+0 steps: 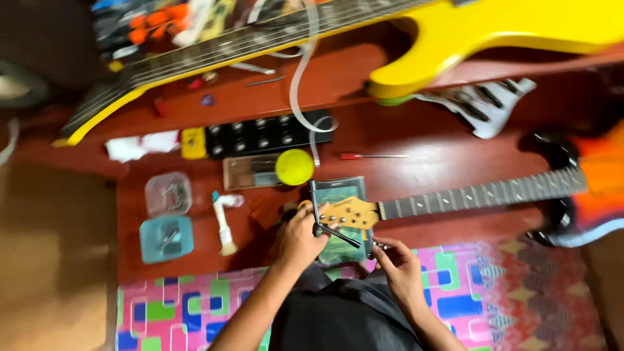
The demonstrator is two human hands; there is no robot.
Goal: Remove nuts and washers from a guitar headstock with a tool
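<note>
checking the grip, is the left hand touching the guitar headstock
Touching: the head view shows the left hand with its fingers wrapped against the end of the guitar headstock, no gap visible.

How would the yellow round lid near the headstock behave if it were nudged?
The yellow lid looks like thin plastic, so probably light and easy to slide on the smooth red table. It seems to lie flat, so it likely won't roll. It partly overlaps a small tray, so it might tip off.

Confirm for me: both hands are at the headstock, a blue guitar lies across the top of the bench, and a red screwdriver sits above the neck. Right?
Not quite. In the head view the guitar across the top is yellow, not blue. The rest holds: the left hand and right hand are at the headstock, and the red screwdriver sits above the neck.
</note>
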